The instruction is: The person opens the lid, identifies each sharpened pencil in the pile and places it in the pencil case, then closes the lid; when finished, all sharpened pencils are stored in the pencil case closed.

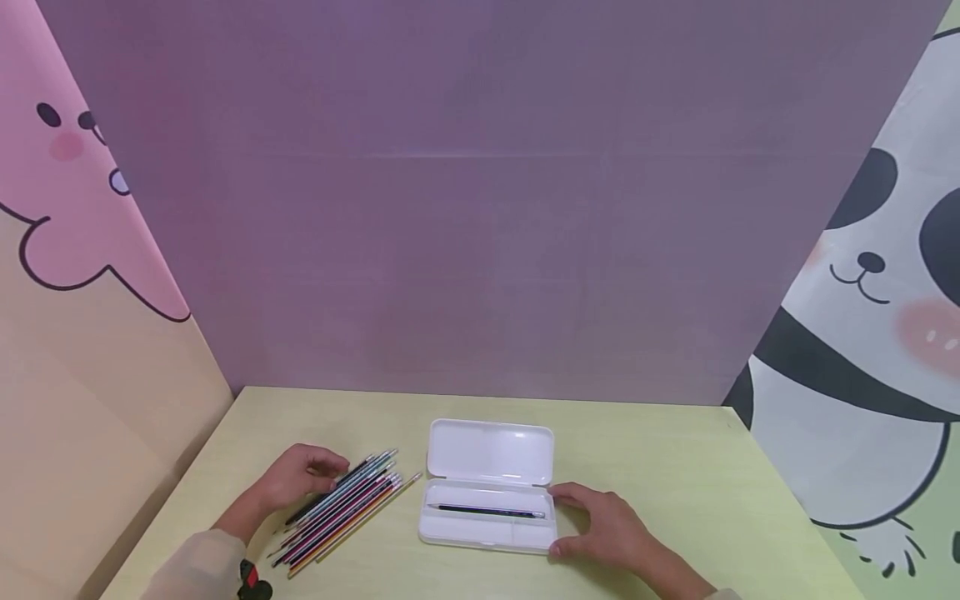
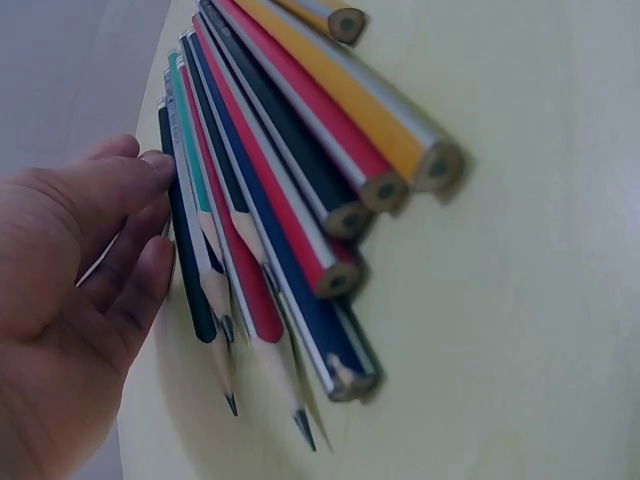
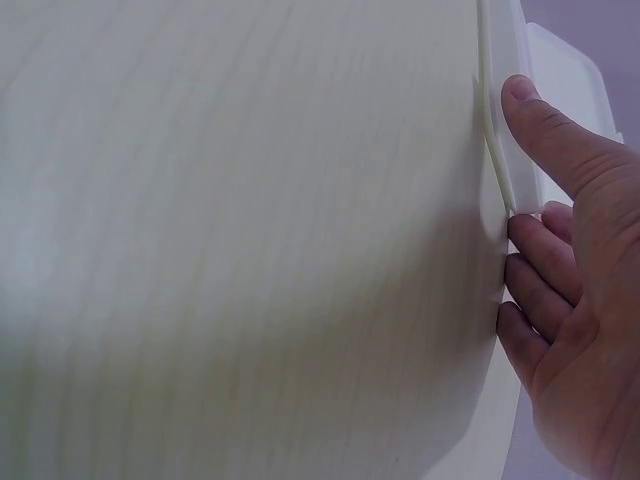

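A white pencil case (image 1: 491, 450) lies with its lid laid back, and one dark pencil (image 1: 491, 511) rests lengthwise inside it. My right hand (image 1: 603, 529) holds the case's right end, thumb at the front corner and fingers by the back corner. In the right wrist view, the thumb (image 3: 545, 125) lies along the white wall of the case. Left of the case, a fanned pile of pencils (image 1: 341, 521) lies on the table. My left hand (image 1: 292, 479) is at the pile's left side, its loosely bent fingers right at the outermost dark pencil (image 2: 190, 270).
Both hands work over a pale wood-look table (image 1: 645, 450). A purple backdrop (image 1: 487, 208) rises behind it. Side panels carry a pink cartoon figure (image 1: 82, 208) on the left and a panda (image 1: 862, 333) on the right. Several pencils show unsharpened ends towards the near side.
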Available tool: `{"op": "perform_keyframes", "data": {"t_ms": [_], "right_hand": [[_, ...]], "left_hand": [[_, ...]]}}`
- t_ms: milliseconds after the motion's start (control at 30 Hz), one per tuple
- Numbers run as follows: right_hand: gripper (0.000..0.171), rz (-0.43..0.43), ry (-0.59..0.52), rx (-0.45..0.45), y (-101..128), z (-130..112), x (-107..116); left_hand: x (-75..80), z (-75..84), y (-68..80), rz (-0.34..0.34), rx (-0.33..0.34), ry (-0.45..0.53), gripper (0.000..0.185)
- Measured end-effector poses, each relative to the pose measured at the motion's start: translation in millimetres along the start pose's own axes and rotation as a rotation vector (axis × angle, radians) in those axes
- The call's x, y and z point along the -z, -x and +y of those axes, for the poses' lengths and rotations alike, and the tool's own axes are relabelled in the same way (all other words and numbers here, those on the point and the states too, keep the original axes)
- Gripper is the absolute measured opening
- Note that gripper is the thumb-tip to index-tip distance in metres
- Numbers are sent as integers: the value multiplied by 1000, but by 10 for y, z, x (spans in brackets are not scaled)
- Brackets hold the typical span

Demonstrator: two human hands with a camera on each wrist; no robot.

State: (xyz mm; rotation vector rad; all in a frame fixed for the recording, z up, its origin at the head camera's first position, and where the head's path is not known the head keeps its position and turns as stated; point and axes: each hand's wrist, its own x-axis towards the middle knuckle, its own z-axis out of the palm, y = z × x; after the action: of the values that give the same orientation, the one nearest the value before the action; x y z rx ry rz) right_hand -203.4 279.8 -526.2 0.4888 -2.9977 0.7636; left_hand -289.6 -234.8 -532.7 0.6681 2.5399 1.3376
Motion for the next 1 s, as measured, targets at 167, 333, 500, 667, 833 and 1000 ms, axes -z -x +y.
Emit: {"op": "perform_keyframes", "data": {"t_ms": [167,333,500,667,833,1000], "right_hand": [[78,-3,-2,-11,-8,2,-3],[79,-6,7,-9,-9,10,-9],[78,-4,7,-3,-8,8,-3],[77,-4,1,0,-11,6,-7],[78,-7,1,-7,-17,6,-11],[78,-10,-1,-11,-16,8,-8]], "left_hand": [[-20,10,-17,10,5,-30,28],[-39,10,-20,23,35,-83,26],[-49,72,-24,52,83,-184,21],[-38,97,-30,65,95,-222,18],[10,120,-22,62,74,-240,17],[76,192,-20,63,61,-223,17]]}}
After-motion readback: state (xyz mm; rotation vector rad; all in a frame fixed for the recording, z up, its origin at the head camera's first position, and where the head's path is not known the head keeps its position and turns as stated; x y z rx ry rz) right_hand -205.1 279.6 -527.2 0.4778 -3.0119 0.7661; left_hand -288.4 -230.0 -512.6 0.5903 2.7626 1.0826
